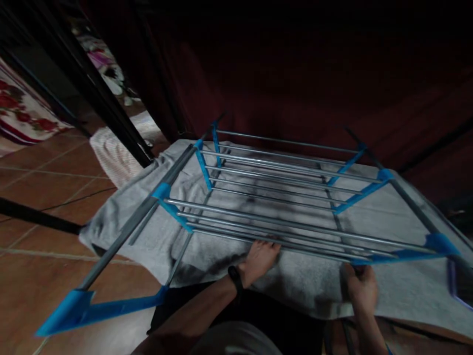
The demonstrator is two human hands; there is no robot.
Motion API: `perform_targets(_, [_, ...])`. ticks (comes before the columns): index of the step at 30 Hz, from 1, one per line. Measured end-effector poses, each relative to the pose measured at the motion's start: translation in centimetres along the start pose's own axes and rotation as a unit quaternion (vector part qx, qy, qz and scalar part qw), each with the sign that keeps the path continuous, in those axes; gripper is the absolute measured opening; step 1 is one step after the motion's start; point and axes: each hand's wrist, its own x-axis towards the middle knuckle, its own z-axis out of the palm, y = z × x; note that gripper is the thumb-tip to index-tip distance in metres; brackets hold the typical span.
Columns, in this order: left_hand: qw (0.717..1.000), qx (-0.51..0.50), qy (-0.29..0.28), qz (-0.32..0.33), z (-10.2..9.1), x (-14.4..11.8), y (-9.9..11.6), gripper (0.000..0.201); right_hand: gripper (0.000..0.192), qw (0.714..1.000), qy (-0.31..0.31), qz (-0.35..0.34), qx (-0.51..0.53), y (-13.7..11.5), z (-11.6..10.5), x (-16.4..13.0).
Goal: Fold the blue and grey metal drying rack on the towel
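- Both hands are working at the near edge of the grey towel: left hand lying flat with fingers spread, right hand pinching the hem.
- Towel is hanging under the drying rack, stretching from 9 to 3 o'clock, with the rack rods at 12 o'clock of both hands.

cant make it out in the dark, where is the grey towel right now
In the head view the grey towel is spread under the drying rack, its near edge held by both hands.

A grey towel lies draped under the drying rack's rails.
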Motion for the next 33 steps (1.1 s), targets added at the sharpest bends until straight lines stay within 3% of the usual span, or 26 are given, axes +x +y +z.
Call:
perform_targets(12, [0.998, -0.037, 0.042, 0.007, 0.1, -0.7, -0.9, 0.027, 0.036, 0.998, -0.016, 0.011, -0.052, 1.2, 0.2, 0.5])
perform_targets(22, [1.0, -0.026, 0.011, 0.008, -0.9, -1.2, -0.8, 0.019, 0.037, 0.999, -0.012, 0.019, -0.044, 0.4, 0.0, 0.1])
perform_targets(29, [0.998, -0.017, 0.066, 0.016, -0.5, -1.4, -0.8, 0.02, 0.037, 0.998, -0.018, 0.029, -0.057, 0.1, 0.0, 0.2])
perform_targets(33, [0.992, -0.027, 0.125, 0.018, 0.4, -4.0, -1.0, 0.029, 0.041, 0.999, -0.021, 0.019, -0.019, 0.6, 0.1, 0.3])
